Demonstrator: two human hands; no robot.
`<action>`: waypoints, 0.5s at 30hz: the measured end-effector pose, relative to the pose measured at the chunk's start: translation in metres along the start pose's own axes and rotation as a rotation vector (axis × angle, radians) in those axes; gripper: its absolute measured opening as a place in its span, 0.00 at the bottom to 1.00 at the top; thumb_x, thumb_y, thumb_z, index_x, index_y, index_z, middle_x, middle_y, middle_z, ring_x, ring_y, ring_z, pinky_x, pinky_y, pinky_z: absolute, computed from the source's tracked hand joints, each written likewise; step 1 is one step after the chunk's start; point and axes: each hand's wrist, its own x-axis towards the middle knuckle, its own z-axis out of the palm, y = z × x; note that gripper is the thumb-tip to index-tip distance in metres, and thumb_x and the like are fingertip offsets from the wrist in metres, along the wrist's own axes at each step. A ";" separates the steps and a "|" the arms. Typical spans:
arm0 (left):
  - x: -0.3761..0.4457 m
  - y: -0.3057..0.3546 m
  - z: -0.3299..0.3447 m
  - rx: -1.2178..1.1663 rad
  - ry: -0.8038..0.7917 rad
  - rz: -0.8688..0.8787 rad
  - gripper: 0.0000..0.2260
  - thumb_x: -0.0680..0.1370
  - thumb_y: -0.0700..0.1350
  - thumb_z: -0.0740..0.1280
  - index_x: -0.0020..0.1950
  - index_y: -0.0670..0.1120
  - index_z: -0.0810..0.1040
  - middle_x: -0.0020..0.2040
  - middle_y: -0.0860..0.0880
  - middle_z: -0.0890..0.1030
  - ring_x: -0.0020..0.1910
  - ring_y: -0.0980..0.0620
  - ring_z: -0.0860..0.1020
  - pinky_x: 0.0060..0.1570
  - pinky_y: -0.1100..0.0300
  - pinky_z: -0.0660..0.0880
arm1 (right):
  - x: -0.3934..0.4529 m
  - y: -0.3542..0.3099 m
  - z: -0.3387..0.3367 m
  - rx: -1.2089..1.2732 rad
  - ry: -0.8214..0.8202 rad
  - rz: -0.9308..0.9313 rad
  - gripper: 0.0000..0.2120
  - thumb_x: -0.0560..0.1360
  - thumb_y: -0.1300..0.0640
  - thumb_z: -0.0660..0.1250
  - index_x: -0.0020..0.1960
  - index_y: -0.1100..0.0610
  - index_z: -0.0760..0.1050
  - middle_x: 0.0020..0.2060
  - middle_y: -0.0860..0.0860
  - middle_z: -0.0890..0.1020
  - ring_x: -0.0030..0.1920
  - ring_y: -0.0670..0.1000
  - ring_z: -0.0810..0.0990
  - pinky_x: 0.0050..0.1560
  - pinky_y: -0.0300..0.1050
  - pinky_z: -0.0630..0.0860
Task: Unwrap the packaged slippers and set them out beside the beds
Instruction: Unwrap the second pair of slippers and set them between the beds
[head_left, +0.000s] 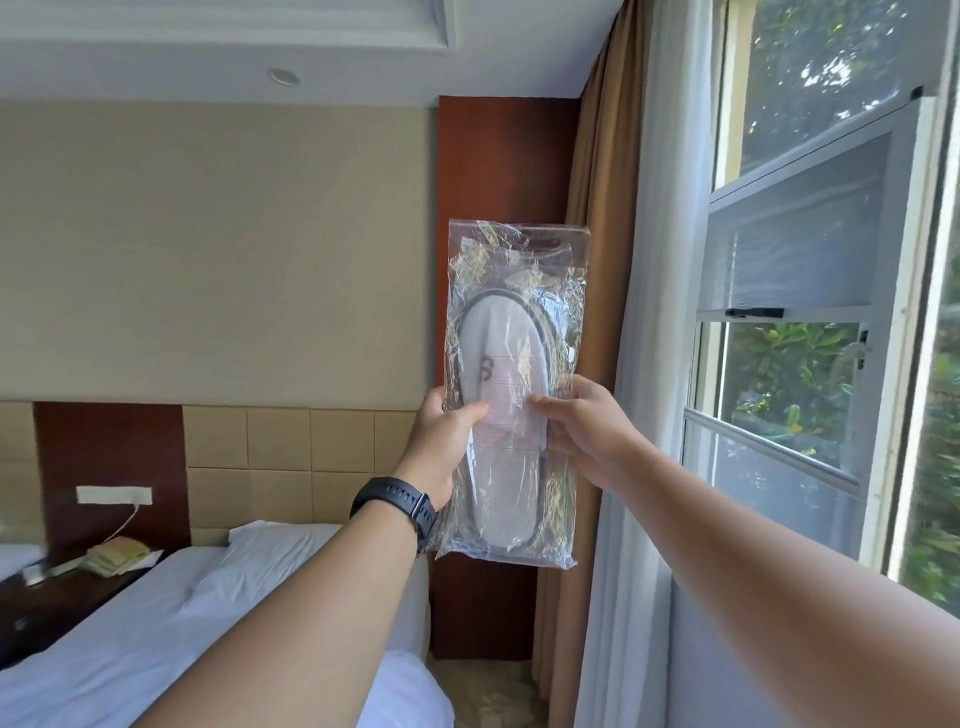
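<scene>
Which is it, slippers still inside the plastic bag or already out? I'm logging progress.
Still inside: the slippers show through the clear plastic bag, which the left hand and right hand grip.

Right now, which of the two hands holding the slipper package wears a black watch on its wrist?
The left hand, gripping the left edge of the slipper package, has the black watch on its wrist. The right hand, on the right edge, has a bare wrist.
</scene>
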 end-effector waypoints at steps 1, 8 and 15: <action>-0.007 0.002 0.002 -0.001 0.008 -0.001 0.38 0.72 0.49 0.73 0.81 0.45 0.66 0.75 0.44 0.78 0.73 0.41 0.77 0.75 0.37 0.70 | -0.004 -0.001 -0.002 -0.001 -0.009 0.001 0.10 0.80 0.65 0.73 0.60 0.65 0.77 0.50 0.61 0.88 0.47 0.58 0.90 0.47 0.55 0.86; -0.060 0.016 0.021 -0.002 0.082 -0.013 0.33 0.78 0.46 0.73 0.81 0.46 0.64 0.75 0.46 0.77 0.72 0.43 0.76 0.76 0.38 0.69 | -0.040 -0.009 -0.017 0.011 -0.061 0.005 0.14 0.79 0.64 0.74 0.61 0.65 0.76 0.56 0.67 0.85 0.55 0.66 0.87 0.61 0.69 0.82; -0.122 0.027 0.016 0.021 0.174 -0.012 0.34 0.80 0.45 0.72 0.83 0.46 0.61 0.73 0.50 0.76 0.61 0.56 0.77 0.69 0.51 0.68 | -0.084 -0.014 -0.006 0.038 -0.148 0.040 0.15 0.79 0.65 0.74 0.64 0.64 0.77 0.59 0.66 0.86 0.58 0.65 0.87 0.54 0.60 0.86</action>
